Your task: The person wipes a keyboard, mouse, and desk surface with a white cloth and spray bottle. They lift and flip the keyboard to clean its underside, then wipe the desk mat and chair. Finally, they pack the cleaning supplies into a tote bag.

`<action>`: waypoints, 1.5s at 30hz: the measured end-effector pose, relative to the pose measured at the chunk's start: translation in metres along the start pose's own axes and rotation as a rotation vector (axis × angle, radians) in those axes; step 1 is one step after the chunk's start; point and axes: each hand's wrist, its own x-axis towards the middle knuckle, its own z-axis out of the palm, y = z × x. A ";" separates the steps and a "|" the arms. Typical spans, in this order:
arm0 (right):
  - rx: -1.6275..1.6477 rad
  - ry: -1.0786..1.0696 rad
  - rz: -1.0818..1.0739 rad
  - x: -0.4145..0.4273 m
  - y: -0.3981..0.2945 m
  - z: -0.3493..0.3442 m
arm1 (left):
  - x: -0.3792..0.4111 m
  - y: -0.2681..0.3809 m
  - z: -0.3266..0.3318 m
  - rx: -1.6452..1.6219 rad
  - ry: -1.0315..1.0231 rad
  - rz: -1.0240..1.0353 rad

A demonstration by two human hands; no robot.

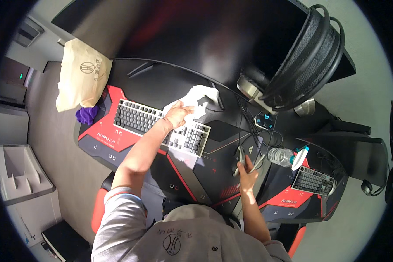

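Observation:
My left hand (177,115) presses a crumpled white cloth (199,95) over the middle of a grey-and-white keyboard (136,118). Part of the keys lies hidden beneath hand and cloth. To the right, the thumb and fingers of my right hand (248,177) grip the near edge of a dark computer mouse (237,161) over the desk mat. A thin pale stick (259,162) shows beside those fingers; whether they hold it too is unclear. Under both hands spreads a black-and-red gaming desk mat (157,167).
A large monitor (183,36) with a headset (301,62) hung over it stands behind. At left are a beige bag (83,77) and a purple cloth (87,115). A plastic bottle (280,156), a white-and-teal item (300,158) and a second keyboard (312,181) lie right, near cables (253,129).

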 end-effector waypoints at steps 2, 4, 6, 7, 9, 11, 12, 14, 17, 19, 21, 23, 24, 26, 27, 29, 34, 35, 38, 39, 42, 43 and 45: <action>-0.001 0.052 -0.006 -0.004 0.007 0.003 | 0.017 -0.010 0.015 -0.775 -0.327 -0.307; 0.069 0.106 0.001 -0.008 -0.004 0.015 | 0.032 0.008 0.023 -0.299 -0.499 0.360; 0.050 0.118 -0.022 -0.003 0.007 0.014 | 0.046 0.029 0.023 0.340 -0.458 0.831; 0.038 0.122 -0.033 -0.001 0.016 0.013 | 0.051 0.037 0.021 0.354 -0.515 0.783; 0.058 0.117 -0.025 0.005 0.020 0.016 | 0.061 0.041 0.016 0.458 -0.533 0.695; 0.013 0.105 0.034 0.001 0.002 0.023 | 0.069 0.030 0.008 0.494 -0.470 0.602; 0.044 0.091 -0.019 0.003 -0.001 0.030 | 0.080 0.008 0.006 0.471 -0.431 0.503; 0.104 0.089 -0.119 0.003 -0.002 0.036 | 0.098 -0.016 -0.005 0.529 -0.273 0.406; -0.009 0.127 -0.119 0.001 0.000 0.042 | 0.106 -0.014 -0.001 0.664 0.017 0.309; -0.158 0.198 -0.301 0.013 0.020 0.043 | 0.113 -0.014 0.026 0.720 0.125 0.299; -0.419 0.261 -0.413 0.015 0.027 0.041 | 0.102 -0.017 0.050 0.720 0.058 0.454; -0.590 0.289 -0.465 0.013 0.019 0.045 | 0.076 0.000 0.057 0.558 -0.019 0.557; -0.676 0.292 -0.498 0.012 0.015 0.047 | 0.064 0.006 0.063 0.566 -0.027 0.551; -0.683 0.316 -0.539 0.011 0.012 0.052 | 0.048 0.022 0.074 0.552 -0.123 0.581; -0.690 0.324 -0.563 0.012 0.011 0.054 | 0.045 0.033 0.076 0.531 -0.203 0.611; -0.705 0.310 -0.564 0.013 0.012 0.057 | 0.053 0.037 0.078 0.539 -0.294 0.700; -0.759 0.242 -0.599 0.017 0.014 0.057 | 0.068 0.048 0.083 0.376 -0.391 0.964; -0.771 0.240 -0.613 0.017 0.014 0.057 | 0.069 0.053 0.079 0.365 -0.445 0.845; -0.787 0.220 -0.658 0.018 0.009 0.056 | 0.094 0.030 0.080 0.048 -0.334 0.859; -0.794 0.224 -0.653 0.018 0.011 0.054 | 0.096 0.052 0.061 0.020 -0.100 0.919; -0.792 0.231 -0.698 0.020 0.013 0.053 | 0.108 0.057 0.023 0.145 0.238 0.565; -0.796 0.231 -0.702 0.020 0.014 0.053 | 0.110 0.048 0.028 0.351 0.263 0.454; -0.805 0.227 -0.671 0.022 0.013 0.055 | 0.118 0.030 0.046 0.420 0.187 0.569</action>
